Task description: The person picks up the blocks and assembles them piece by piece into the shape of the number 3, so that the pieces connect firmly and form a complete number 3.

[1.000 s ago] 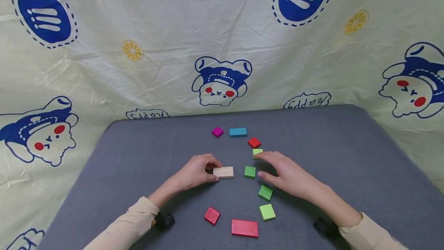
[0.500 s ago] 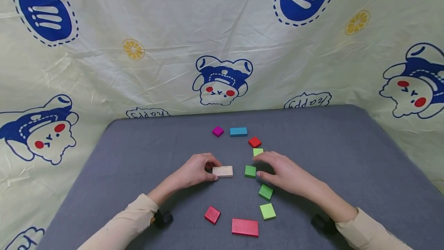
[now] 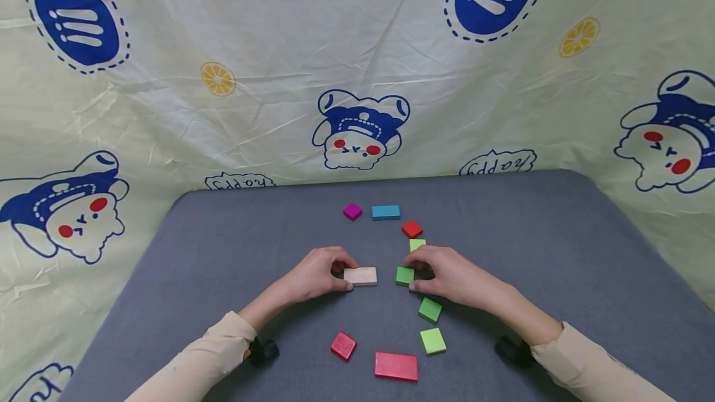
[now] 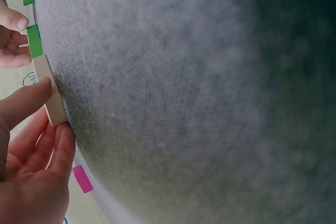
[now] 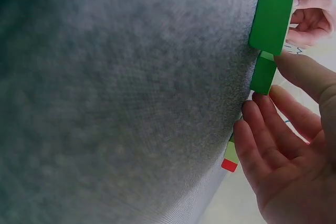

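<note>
The wooden block (image 3: 360,276) is still held by the left hand (image 3: 317,274); a green block (image 3: 404,276) at its three o'clock is newly pinched by the right hand (image 3: 455,275). Ten blocks (image 3: 386,212) are counted: four green, three red.

Screened-off tabletop workspace; the type of room cannot be determined. A worktop (image 3: 251,228) with a grey woven surface stands before a pale, creased sheet (image 3: 279,30) printed with cartoon animals (image 3: 357,157), citrus slices (image 3: 218,79) and inverted lettering (image 3: 497,163).
</note>
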Demonstrator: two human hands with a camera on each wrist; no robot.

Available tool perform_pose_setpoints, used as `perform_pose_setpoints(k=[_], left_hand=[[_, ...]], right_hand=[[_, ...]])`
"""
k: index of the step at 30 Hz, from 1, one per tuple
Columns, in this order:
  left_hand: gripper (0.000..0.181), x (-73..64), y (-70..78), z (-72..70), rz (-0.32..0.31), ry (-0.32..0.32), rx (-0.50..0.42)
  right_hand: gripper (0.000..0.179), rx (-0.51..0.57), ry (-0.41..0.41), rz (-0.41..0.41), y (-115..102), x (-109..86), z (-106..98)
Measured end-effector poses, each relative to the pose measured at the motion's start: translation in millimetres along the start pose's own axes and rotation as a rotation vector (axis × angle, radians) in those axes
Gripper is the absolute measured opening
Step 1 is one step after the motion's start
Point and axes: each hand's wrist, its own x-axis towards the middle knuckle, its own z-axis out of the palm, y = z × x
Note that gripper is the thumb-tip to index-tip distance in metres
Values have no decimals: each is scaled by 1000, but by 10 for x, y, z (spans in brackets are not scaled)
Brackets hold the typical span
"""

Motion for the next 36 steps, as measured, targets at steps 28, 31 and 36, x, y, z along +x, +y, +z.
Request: perform_pose_setpoints(k=[28,31,36], left_hand=[[27,-3,8,-3,-8,1,-25],[27,-3,6,-2,-8,0,-28],[27,-3,1,0,-10,-2,-31]], right_hand=[[30,24,-52,-63,-132,243,52],[29,26,-56,-85,-145,268,69],[29,31,-68,-96,-140,297,98]])
